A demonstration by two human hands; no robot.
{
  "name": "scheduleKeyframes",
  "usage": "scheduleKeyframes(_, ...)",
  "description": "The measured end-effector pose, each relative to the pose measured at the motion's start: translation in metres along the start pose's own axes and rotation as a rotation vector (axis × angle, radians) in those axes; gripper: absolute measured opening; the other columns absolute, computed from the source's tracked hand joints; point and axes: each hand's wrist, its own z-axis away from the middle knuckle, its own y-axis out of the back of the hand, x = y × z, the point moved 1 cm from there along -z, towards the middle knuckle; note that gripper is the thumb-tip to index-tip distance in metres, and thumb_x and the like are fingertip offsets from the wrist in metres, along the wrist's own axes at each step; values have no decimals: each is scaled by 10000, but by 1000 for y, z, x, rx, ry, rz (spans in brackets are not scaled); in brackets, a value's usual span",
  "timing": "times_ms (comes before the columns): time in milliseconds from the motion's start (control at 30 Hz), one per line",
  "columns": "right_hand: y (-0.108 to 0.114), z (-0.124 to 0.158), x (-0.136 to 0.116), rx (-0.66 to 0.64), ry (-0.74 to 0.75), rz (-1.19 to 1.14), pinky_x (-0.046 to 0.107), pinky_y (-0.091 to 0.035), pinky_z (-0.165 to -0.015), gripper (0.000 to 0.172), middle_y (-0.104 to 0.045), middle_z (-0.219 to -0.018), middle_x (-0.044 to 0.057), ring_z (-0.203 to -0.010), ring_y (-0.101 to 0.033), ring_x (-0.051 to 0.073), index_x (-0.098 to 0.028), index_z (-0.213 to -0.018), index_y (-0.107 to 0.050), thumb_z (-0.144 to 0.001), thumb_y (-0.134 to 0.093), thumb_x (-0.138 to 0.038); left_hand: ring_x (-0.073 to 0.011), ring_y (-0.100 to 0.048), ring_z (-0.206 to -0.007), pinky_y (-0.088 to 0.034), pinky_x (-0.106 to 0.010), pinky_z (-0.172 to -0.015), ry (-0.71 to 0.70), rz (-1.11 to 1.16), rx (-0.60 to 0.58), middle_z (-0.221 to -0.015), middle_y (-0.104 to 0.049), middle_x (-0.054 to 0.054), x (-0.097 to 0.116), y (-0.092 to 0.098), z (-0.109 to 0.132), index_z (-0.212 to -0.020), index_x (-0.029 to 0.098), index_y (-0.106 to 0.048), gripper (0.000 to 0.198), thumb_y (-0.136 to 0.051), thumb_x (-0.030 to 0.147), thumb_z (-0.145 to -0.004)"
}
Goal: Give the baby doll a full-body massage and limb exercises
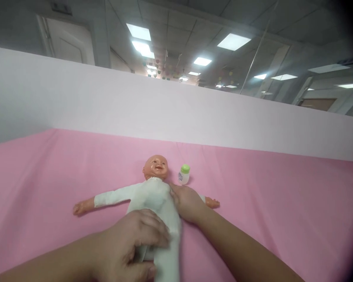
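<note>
A baby doll (164, 213) with a hard plastic head and a white cloth body lies on its back, arms spread. Its head points away from me. My left hand (132, 239) rests over the doll's lower belly and hip, thumb apart from the loosely bent fingers, holding nothing. At the doll's side, just below the shoulder on the right, my right hand (190, 201) grips the body and hides most of that sleeve. Some of its fingers are out of sight. Close beyond my right hand stands a small clear bottle (184, 175) with a green cap.
Pink sheeting (253, 196) with shallow creases covers the surface under the doll. A white padded-looking wall (170, 109) runs along the far edge. Above it, a glass or mirror panel (208, 51) shows ceiling lights and doors.
</note>
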Motion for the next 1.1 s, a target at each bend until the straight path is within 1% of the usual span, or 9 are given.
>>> scheduleKeyframes(133, -3, -1, 1, 19, 31, -20, 294, -423, -775, 357, -758, -1080, 56, -929, -676, 221, -246, -1185, -680, -1085, -358, -363, -288, -650, -1265, -483, -424, -1138, 156, -25, -118, -1349, -700, -80, -9, 0, 4, -1424, 282, -583, 592, -717, 254, -847)
scheduleKeyframes(267, -4, 1, 2, 32, 63, -58, 294, -447, -791, 368, -764, -1095, 46, -941, -683, 218, -258, -1198, -687, -1084, -349, -348, -374, -445, -1469, -278, -578, -1261, 308, -116, -260, -1587, -499, -72, -15, 0, 8, -1472, 311, -566, 660, -758, 397, -846)
scheduleKeyframes(333, -3, 3, 1, 35, 74, -82, 301, -464, -812, 374, -768, -1100, 43, -951, -691, 220, -263, -1226, -687, -1082, -351, -341, -407, -335, -1524, -214, -639, -1261, 394, -156, -259, -1656, -389, -54, -22, 2, 10, -1497, 344, -544, 686, -750, 475, -856)
scheduleKeyframes(567, 0, 5, -1, 118, 127, -144, 349, -516, -927, 402, -761, -1202, 29, -1066, -700, 231, -312, -1393, -634, -1041, -439, -302, -318, -231, -1579, -180, -576, -1289, 552, -285, -219, -1704, -274, -24, -64, 9, 27, -1623, 344, -346, 684, -523, 576, -1005)
scheduleKeyframes(667, -2, 4, 0, 158, 151, -180, 371, -532, -953, 422, -760, -1217, 20, -1078, -705, 230, -324, -1401, -636, -1018, -467, -269, -294, -301, -1556, -256, -509, -1281, 582, -336, -104, -1674, -355, -43, -78, 10, 32, -1592, 280, -420, 653, -518, 558, -1010)
scheduleKeyframes(767, -4, 3, 2, 213, 185, -226, 380, -546, -970, 408, -763, -1212, 16, -1082, -713, 224, -313, -1343, -683, -988, -499, -228, -289, -468, -1456, -354, -452, -1234, 642, -362, 35, -1573, -519, -67, -87, 14, 34, -1491, 240, -561, 566, -529, 526, -1004)
scheduleKeyframes(867, -5, 5, 1, 326, 270, -267, 364, -554, -989, 361, -773, -1182, 22, -1083, -721, 205, -279, -1232, -743, -960, -522, -191, -264, -642, -1252, -499, -392, -1077, 722, -349, 122, -1365, -699, -34, -90, 21, 33, -1337, 284, -682, 412, -501, 465, -1014)
scheduleKeyframes(967, -5, 16, -11, 403, 464, -286, 355, -557, -1013, 323, -775, -1176, 42, -1105, -722, 202, -244, -1175, -749, -915, -570, -177, -240, -718, -1039, -556, -346, -874, 827, -319, 124, -1152, -780, 12, -93, 27, 33, -1144, 328, -757, 360, -437, 449, -1031)
scheduleKeyframes(1100, -6, 38, -46, 335, 770, -301, 363, -529, -1081, 368, -755, -1224, 87, -1166, -705, 213, -208, -1229, -691, -869, -626, -242, -260, -716, -992, -538, -364, -850, 872, -346, 110, -1112, -786, -7, -97, 27, 32, -1057, 303, -770, 399, -406, 466, -1027)
